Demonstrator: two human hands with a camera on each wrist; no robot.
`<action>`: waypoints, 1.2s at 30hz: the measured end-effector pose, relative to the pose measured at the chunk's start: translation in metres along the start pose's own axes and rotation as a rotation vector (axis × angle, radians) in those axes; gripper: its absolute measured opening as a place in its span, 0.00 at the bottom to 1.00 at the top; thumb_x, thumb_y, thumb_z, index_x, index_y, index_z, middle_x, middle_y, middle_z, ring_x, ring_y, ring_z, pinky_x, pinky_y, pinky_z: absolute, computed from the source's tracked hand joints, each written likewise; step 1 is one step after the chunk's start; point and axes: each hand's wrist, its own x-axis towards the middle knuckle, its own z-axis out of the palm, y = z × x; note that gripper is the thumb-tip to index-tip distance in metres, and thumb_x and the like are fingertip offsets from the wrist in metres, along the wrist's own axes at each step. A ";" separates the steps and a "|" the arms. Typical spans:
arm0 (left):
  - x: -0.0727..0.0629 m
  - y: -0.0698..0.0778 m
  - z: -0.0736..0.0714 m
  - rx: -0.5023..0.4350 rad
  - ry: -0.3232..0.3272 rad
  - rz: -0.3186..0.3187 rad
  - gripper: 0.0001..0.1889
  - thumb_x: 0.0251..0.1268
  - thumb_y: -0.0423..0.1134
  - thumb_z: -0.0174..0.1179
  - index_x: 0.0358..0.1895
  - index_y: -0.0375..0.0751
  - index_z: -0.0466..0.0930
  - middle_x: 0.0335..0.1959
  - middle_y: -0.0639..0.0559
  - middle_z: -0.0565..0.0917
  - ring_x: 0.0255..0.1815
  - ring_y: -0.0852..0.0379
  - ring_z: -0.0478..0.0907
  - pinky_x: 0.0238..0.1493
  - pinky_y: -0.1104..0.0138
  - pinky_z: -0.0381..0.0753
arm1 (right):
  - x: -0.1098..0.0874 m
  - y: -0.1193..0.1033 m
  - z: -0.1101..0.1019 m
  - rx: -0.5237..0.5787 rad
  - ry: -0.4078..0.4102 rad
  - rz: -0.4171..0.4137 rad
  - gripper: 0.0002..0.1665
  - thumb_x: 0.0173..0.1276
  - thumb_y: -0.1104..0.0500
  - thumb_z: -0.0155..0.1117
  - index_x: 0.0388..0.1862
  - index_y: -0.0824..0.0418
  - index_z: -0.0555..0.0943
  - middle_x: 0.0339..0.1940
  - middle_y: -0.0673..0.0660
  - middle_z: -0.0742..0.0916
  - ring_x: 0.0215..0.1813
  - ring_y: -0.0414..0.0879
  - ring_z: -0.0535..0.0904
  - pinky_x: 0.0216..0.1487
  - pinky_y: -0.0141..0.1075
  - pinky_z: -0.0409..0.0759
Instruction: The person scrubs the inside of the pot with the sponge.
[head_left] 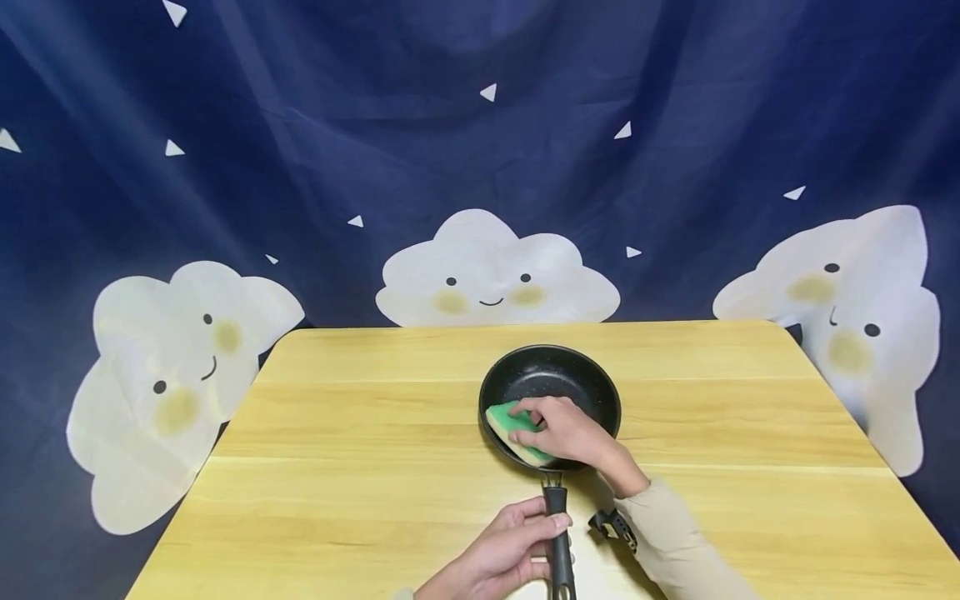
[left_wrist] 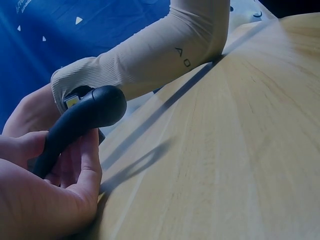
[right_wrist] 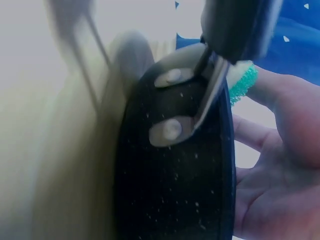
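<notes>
A black frying pan with a speckled inside sits toward the middle of the table, its handle pointing at me. My left hand grips that handle, thumb across the top and fingers beneath; the left wrist view shows the handle's rounded end sticking out of the grip. In the pan, my right hand holds a green and yellow sponge between thumb and fingers, against the pan's near left side. From the right wrist, the pan's outer wall hides most of the sponge.
The wooden table has rounded far corners. A dark blue curtain with white clouds hangs right behind it. A small black device is at the right wrist, beside the beige sleeve.
</notes>
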 end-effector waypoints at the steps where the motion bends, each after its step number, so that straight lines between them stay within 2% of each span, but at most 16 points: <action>1: 0.000 0.000 0.000 -0.001 0.000 -0.001 0.16 0.77 0.37 0.58 0.60 0.34 0.74 0.38 0.52 0.78 0.35 0.61 0.79 0.34 0.67 0.84 | 0.000 -0.001 0.000 0.007 0.002 0.005 0.19 0.70 0.53 0.72 0.55 0.61 0.86 0.35 0.53 0.83 0.32 0.41 0.74 0.35 0.34 0.75; 7: 0.000 0.000 0.000 -0.002 -0.005 0.007 0.17 0.77 0.37 0.58 0.62 0.33 0.74 0.38 0.52 0.78 0.35 0.62 0.79 0.34 0.67 0.83 | 0.002 -0.002 0.001 0.043 -0.014 0.034 0.20 0.73 0.53 0.68 0.59 0.60 0.84 0.39 0.54 0.85 0.39 0.42 0.79 0.41 0.37 0.78; 14: 0.000 -0.001 0.000 0.001 -0.004 0.009 0.17 0.76 0.38 0.59 0.61 0.33 0.74 0.37 0.53 0.79 0.34 0.62 0.80 0.35 0.66 0.84 | 0.002 -0.002 0.000 0.122 -0.084 0.037 0.24 0.78 0.52 0.61 0.66 0.62 0.80 0.44 0.56 0.87 0.46 0.47 0.83 0.47 0.41 0.80; 19: 0.001 -0.001 0.000 0.013 -0.002 0.017 0.19 0.76 0.38 0.59 0.63 0.32 0.73 0.37 0.54 0.79 0.34 0.62 0.80 0.35 0.66 0.84 | 0.003 -0.002 0.002 0.147 -0.079 0.053 0.25 0.77 0.50 0.62 0.67 0.61 0.79 0.46 0.57 0.87 0.49 0.50 0.83 0.48 0.42 0.80; 29: 0.001 0.001 0.000 0.001 -0.013 0.007 0.13 0.75 0.38 0.61 0.56 0.37 0.76 0.36 0.55 0.77 0.34 0.62 0.78 0.34 0.66 0.83 | 0.011 -0.012 0.009 0.128 -0.011 0.099 0.24 0.73 0.52 0.68 0.64 0.60 0.79 0.48 0.59 0.86 0.49 0.50 0.83 0.45 0.42 0.82; 33: 0.001 0.001 -0.001 -0.001 -0.023 0.006 0.13 0.75 0.38 0.61 0.56 0.37 0.76 0.36 0.55 0.77 0.34 0.62 0.79 0.34 0.66 0.83 | 0.016 -0.014 0.010 0.094 0.004 0.112 0.24 0.72 0.54 0.70 0.62 0.59 0.77 0.46 0.58 0.86 0.47 0.49 0.83 0.44 0.42 0.81; 36: 0.000 0.002 -0.001 -0.005 -0.028 -0.001 0.15 0.75 0.38 0.61 0.58 0.36 0.76 0.37 0.54 0.77 0.35 0.62 0.79 0.35 0.66 0.83 | 0.021 -0.015 0.010 0.058 0.001 0.109 0.24 0.72 0.54 0.70 0.62 0.59 0.75 0.41 0.57 0.84 0.42 0.48 0.80 0.40 0.41 0.78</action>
